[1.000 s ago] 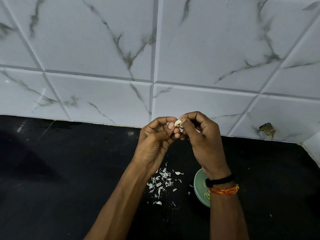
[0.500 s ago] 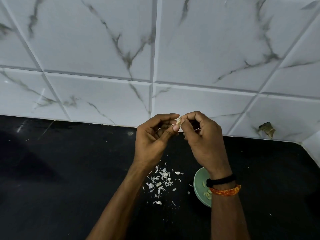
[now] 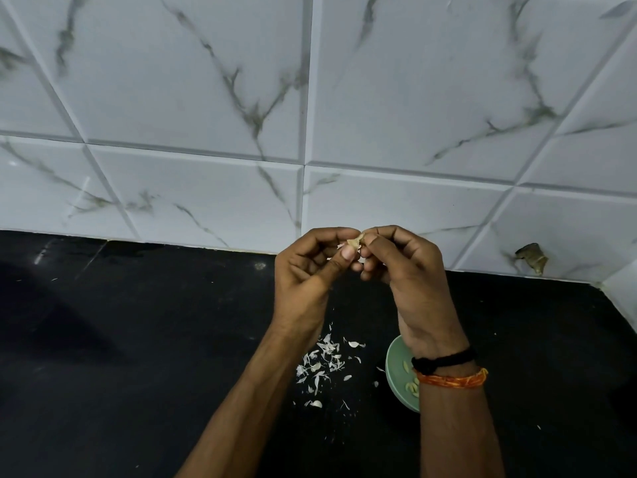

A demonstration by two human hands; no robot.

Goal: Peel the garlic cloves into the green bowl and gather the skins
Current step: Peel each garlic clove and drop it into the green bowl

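My left hand (image 3: 306, 274) and my right hand (image 3: 410, 277) meet fingertip to fingertip above the black counter, both pinching one small pale garlic clove (image 3: 355, 241) with loose skin on it. A scatter of white garlic skins (image 3: 322, 363) lies on the counter below my left wrist. The green bowl (image 3: 396, 370) sits to the right of the skins, mostly hidden under my right wrist, and several peeled cloves (image 3: 412, 386) show inside it.
The black counter (image 3: 138, 339) runs to a white marble-look tiled wall (image 3: 310, 115) at the back. A chipped spot (image 3: 532, 258) marks the tile at the right, where a side wall (image 3: 624, 291) closes the corner.
Both hands have shifted slightly upward and kept working the clove; my left thumb now presses against its skin. The skins and the bowl have not moved.
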